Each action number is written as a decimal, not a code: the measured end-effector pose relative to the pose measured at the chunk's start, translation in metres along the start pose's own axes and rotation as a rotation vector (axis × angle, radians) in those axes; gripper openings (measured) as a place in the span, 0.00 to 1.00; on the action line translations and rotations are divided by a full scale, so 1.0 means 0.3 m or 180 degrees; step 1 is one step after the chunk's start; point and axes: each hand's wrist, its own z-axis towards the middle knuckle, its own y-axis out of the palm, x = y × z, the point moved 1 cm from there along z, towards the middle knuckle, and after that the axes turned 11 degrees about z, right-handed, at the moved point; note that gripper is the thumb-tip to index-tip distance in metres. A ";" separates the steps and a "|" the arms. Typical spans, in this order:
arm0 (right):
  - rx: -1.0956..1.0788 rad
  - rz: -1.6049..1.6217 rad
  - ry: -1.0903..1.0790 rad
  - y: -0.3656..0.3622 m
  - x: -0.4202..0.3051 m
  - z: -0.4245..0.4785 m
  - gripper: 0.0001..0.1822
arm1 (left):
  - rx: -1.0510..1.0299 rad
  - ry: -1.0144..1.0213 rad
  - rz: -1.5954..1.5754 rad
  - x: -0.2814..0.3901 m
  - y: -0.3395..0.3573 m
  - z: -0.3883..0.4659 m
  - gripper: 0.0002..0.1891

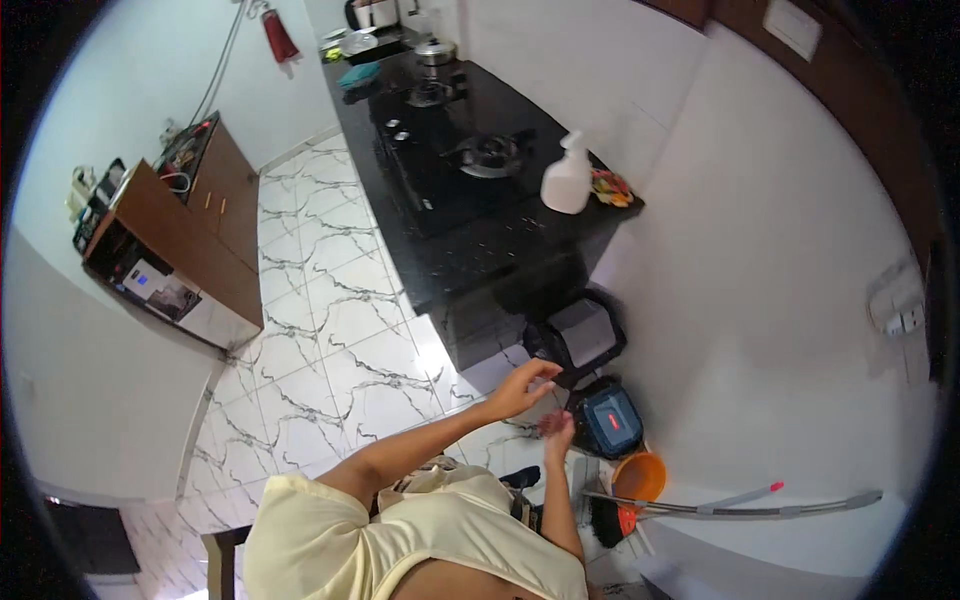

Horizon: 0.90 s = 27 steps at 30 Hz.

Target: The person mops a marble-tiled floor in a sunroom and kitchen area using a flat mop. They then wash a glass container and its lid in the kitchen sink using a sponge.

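Observation:
My left hand (523, 390) is held out in front of me, its thumb and fingers apart with nothing plainly between them. Just below it is my right hand (558, 427), its fingers blurred. A reddish-brown patch shows at those fingertips; I cannot tell whether it is a held thing or the fingers themselves. Beyond the left hand stands a black bin with a grey lid panel (586, 334). A second dark bin, with a blue lid (611, 420) bearing a red mark, stands right beside the right hand.
An orange bucket (651, 474) and a broom head (611, 523) stand by the wall, with long poles (750, 514) leaning out. The black counter (480, 255) bears a gas hob (491, 156), a white spray bottle (568, 180) and a patterned cloth (613, 187). Brown cabinets (187, 225) stand left.

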 end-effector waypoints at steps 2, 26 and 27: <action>-0.0447 -0.0201 0.0111 0.250 0.031 -0.034 0.10 | 0.0205 -0.0149 0.0124 -0.031 -0.155 -0.064 0.15; -0.2102 -0.3519 -0.2627 1.660 -0.071 0.187 0.20 | 0.1685 -0.0764 0.2544 -0.204 -1.330 -0.137 0.35; -0.2152 -0.3719 -0.2630 1.721 -0.052 0.215 0.23 | 0.1693 -0.0812 0.2559 -0.226 -1.381 -0.108 0.35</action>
